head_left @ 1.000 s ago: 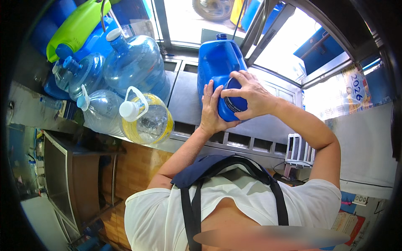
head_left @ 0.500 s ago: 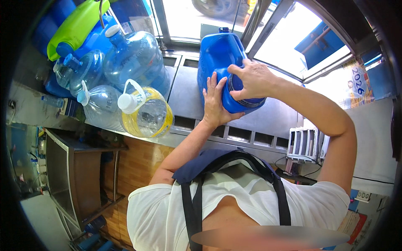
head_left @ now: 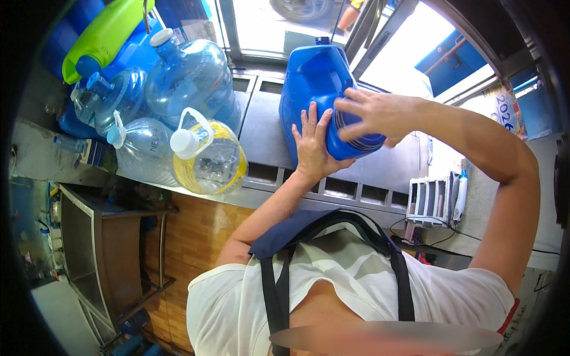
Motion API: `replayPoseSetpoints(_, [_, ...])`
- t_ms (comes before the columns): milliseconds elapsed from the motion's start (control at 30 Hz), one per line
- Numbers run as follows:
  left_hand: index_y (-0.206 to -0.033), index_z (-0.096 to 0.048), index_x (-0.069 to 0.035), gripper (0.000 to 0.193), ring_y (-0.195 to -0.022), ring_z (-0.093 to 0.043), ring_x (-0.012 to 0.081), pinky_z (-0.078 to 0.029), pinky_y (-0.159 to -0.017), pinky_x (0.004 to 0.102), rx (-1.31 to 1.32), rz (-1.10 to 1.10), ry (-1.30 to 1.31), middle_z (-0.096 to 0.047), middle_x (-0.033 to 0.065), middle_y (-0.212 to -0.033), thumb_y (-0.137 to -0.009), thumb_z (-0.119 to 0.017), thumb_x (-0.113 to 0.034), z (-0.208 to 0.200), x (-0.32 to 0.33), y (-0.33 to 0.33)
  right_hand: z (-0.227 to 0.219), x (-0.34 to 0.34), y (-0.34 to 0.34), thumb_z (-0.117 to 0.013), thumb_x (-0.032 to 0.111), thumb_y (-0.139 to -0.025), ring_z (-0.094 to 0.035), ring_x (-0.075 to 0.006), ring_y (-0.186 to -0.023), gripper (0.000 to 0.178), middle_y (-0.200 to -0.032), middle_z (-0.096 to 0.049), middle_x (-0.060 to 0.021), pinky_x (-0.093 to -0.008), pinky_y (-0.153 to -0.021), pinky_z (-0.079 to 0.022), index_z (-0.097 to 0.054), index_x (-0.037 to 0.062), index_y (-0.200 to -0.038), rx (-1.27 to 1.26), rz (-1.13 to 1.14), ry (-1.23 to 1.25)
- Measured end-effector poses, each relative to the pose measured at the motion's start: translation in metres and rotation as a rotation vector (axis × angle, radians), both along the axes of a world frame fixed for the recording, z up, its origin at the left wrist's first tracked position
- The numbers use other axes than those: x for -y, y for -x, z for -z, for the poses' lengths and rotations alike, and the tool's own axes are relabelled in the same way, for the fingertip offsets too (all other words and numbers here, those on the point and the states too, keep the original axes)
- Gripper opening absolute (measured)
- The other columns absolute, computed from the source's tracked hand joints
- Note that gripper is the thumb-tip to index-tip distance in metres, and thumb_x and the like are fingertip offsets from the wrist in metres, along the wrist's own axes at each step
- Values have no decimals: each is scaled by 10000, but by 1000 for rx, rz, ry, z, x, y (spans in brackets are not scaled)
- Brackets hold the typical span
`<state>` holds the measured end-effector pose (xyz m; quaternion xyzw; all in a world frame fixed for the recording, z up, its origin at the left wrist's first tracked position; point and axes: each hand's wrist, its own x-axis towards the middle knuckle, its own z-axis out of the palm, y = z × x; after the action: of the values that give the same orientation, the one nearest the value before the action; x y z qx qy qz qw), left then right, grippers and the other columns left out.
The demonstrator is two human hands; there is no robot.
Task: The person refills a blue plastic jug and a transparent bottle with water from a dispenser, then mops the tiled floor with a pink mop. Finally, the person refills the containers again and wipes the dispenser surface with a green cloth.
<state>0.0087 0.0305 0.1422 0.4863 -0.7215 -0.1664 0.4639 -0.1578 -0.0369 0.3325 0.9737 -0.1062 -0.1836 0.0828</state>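
A large blue jug [head_left: 314, 68] lies on the metal counter, its wide round cap end [head_left: 367, 142] facing me and to the right. My left hand [head_left: 313, 147] grips the jug beside the cap end, fingers spread up its side and thumb below. My right hand [head_left: 380, 115] is over the cap end, with its fingers smeared by motion. Whether those fingers grip the cap cannot be made out. At the jug's far end is a small dark cap [head_left: 322, 41].
Left of the jug stand several clear bottles, including one with a yellow band [head_left: 208, 163] and a big round water bottle [head_left: 190, 77]. A lime-green container [head_left: 107, 38] is behind them. A white rack [head_left: 428, 202] sits at right. Slots line the counter's [head_left: 261, 124] near edge.
My right hand has moved right across the cap end, its elbow swinging outward. The jug and my left hand have shifted slightly right.
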Motion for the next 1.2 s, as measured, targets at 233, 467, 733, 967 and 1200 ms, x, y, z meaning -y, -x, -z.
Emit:
replayPoseSetpoints(233, [-1511,-301,-140,1284,-1406,-289,536,-244,-1023,757,-5,-41,30,-223,282,-1577,-462,-909,-561,0,2,4,3,-8,-12,-870,579,-591,-611,-502,-1099,1059,-1283,-497,-356,-472,-869,-559,-411,178,-1456,151,1033,-320])
replayPoseSetpoints(467, [-1504,-304,-130,1274,-1406,-285,534,-244,-1037,741,13,-31,-6,-222,280,-1579,-466,-910,-550,-1,0,3,-9,-11,-16,-869,522,-602,-609,-505,-1112,1008,-1356,-430,-395,-487,-861,-558,-415,241,-1458,-79,161,20])
replayPoseSetpoints(733, [-1491,-322,-122,1265,-1395,-307,532,-254,-1036,732,13,-22,27,-246,280,-1565,-456,-918,-538,-3,1,2,-1,-10,-10,-871,419,-621,-489,-510,-1271,969,-1359,-422,-357,-511,-868,-551,-410,246,-1456,-15,387,-185])
replayPoseSetpoints(967, [-1486,-328,-130,1252,-1384,-328,528,-250,-1037,732,1,-31,40,-261,279,-1560,-466,-910,-564,-1,5,5,12,-17,-19,-899,416,-549,-526,-501,-1212,1038,-1309,-461,-325,-494,-871,-549,-418,232,-1451,201,1260,-413])
replayPoseSetpoints(1200, [-1487,-356,-122,1234,-1397,-302,542,-240,-1037,731,-4,32,22,-256,306,-1559,-460,-904,-532,1,9,1,8,-4,4,-900,380,-531,-450,-503,-1271,988,-1412,-390,-275,-608,-911,-522,-449,266,-1402,47,229,-131])
